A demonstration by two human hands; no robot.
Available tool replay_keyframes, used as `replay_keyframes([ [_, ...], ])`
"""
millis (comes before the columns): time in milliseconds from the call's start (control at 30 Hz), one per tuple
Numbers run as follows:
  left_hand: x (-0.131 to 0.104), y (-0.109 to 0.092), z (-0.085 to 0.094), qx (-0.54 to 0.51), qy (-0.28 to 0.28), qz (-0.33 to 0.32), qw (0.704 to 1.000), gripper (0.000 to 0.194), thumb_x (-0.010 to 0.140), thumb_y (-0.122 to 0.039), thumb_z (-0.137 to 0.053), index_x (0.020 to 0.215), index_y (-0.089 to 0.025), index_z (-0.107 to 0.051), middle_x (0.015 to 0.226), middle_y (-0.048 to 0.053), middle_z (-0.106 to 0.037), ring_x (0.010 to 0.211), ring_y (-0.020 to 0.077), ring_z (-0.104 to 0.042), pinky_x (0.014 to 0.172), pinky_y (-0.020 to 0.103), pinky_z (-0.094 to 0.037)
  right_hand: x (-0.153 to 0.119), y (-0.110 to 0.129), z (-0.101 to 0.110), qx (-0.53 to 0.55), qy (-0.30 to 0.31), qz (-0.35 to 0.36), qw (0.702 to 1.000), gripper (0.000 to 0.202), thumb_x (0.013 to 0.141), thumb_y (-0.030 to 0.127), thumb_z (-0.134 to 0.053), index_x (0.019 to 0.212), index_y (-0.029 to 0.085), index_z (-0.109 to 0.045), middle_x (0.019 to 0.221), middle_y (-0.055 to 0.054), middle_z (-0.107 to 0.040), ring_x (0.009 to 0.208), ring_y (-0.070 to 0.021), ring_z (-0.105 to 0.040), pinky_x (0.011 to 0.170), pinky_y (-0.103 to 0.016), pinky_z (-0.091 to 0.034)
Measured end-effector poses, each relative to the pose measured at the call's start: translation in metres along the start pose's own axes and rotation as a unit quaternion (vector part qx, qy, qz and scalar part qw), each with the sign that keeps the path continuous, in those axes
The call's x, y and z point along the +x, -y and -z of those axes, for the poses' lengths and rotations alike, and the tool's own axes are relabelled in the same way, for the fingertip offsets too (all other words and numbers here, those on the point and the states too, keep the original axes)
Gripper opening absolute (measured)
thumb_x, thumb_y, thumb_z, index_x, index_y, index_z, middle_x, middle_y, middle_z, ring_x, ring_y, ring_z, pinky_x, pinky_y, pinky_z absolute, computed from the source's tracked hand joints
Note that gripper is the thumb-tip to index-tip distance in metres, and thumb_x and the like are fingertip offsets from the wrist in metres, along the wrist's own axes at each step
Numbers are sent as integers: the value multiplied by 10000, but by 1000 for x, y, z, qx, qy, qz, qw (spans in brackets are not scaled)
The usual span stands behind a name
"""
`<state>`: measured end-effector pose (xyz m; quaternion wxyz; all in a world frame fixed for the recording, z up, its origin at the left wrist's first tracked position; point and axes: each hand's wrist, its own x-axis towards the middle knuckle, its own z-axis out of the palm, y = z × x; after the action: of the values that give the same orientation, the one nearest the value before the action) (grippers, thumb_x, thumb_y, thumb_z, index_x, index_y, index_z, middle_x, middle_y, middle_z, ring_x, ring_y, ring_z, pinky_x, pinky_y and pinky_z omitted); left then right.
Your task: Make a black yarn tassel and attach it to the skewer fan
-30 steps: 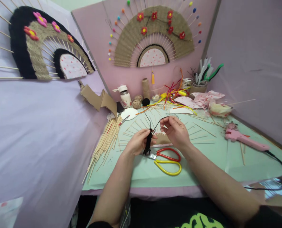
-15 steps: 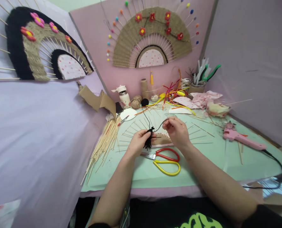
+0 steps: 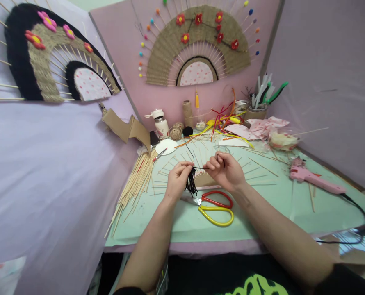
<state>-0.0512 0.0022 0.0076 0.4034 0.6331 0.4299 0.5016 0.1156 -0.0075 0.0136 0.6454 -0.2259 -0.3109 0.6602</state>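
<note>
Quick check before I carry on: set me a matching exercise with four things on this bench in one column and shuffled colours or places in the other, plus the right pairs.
1. Yarn tassel
2. Scissors
3. Glue gun
4. Stick pile

A. pink, at the table's right
B. black, held in the left hand
C. pale, at the table's left
D. red, yellow and silver

Pairs: 1-B, 2-D, 3-A, 4-C

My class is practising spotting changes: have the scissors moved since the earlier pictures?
No: against the pink glue gun on the table, the scissors keep the same place and direction.
</note>
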Motion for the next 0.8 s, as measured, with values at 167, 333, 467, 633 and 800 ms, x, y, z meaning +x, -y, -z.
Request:
replay_keyframes([
  [167, -1, -1, 1, -49, 20, 46, 998, 248, 811, -280, -557, 648, -173, -710, 824, 46, -697, 843, 173, -619, 809, 274, -452, 0, -8, 1, -204, -56, 59, 976, 263, 741, 356, -642, 678, 243, -413, 514, 95, -305, 476, -105, -330, 605, -284, -401],
  [333, -2, -2, 1, 8, 8, 14, 1000, 223, 805, -270, -569, 628, -187, -676, 727, 25, -667, 753, 163, -600, 745, 270, -454, -4, -18, 2, -404, -8, 84, 911, 275, 760, 390, -660, 901, 228, -488, 559, 111, -278, 482, -92, -282, 498, -247, -225],
  [467, -3, 0, -1, 95, -15, -78, 992, 196, 826, -254, -576, 651, -202, -648, 779, 32, -665, 800, 171, -600, 792, 287, -444, -5, -21, 6, -486, 33, 79, 870, 255, 809, 421, -617, 927, 205, -554, 574, 96, -315, 516, -99, -312, 512, -249, -249],
  [633, -4, 1, -2, 118, -14, -104, 987, 193, 859, -246, -550, 706, -206, -660, 858, 53, -661, 867, 180, -603, 828, 299, -442, -5, -23, 7, -550, 24, 95, 829, 191, 782, 360, -635, 887, 202, -625, 541, 90, -319, 520, -107, -332, 518, -254, -258],
  [800, 0, 2, 0, 4, -20, -24, 1000, 146, 812, -287, -608, 736, -192, -687, 860, 44, -653, 864, 172, -597, 827, 291, -451, -5, -19, 5, -523, 0, 107, 846, 143, 769, 299, -590, 830, 190, -660, 526, 74, -342, 520, -106, -344, 533, -255, -269],
])
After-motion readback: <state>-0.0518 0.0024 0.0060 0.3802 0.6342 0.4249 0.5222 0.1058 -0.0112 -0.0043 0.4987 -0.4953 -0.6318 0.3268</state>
